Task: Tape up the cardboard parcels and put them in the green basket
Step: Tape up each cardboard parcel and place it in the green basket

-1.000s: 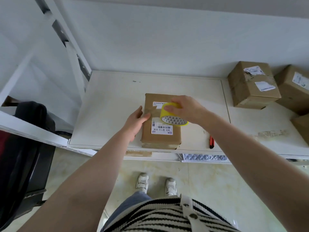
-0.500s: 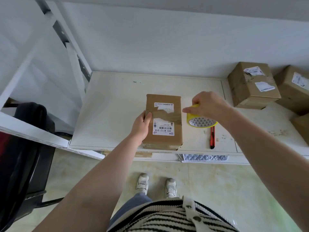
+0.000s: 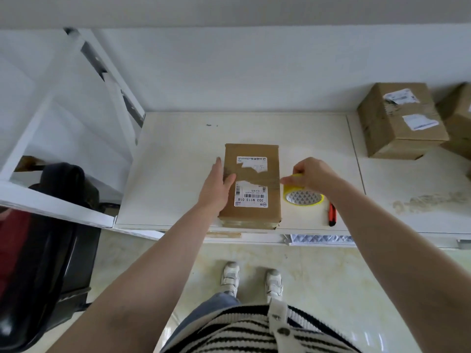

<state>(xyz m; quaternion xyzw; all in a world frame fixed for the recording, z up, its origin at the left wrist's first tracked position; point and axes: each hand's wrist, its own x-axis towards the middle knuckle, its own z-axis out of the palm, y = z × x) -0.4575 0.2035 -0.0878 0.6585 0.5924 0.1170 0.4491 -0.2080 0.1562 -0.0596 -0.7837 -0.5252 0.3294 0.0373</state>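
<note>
Parcel (image 3: pixel 251 186) sits flat at the table's (image 3: pixel 173 154) front edge, a tape strip running across its top. Your left hand (image 3: pixel 216 186) presses its left side with straight fingers; your right hand (image 3: pixel 312 174) grips the yellow tape roll (image 3: pixel 303 196) just beside it — the strip looks uncut. Cutting and basketing remain; no green basket shows, and more boxes (image 3: pixel 400 121) wait at right.

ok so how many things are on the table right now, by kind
cardboard parcels: 3 in plain view, namely the one under the left hand, the one at the back right and one cut off by the right edge
yellow tape roll: 1, held by the right hand
red utility knife: 1
total: 5
</note>
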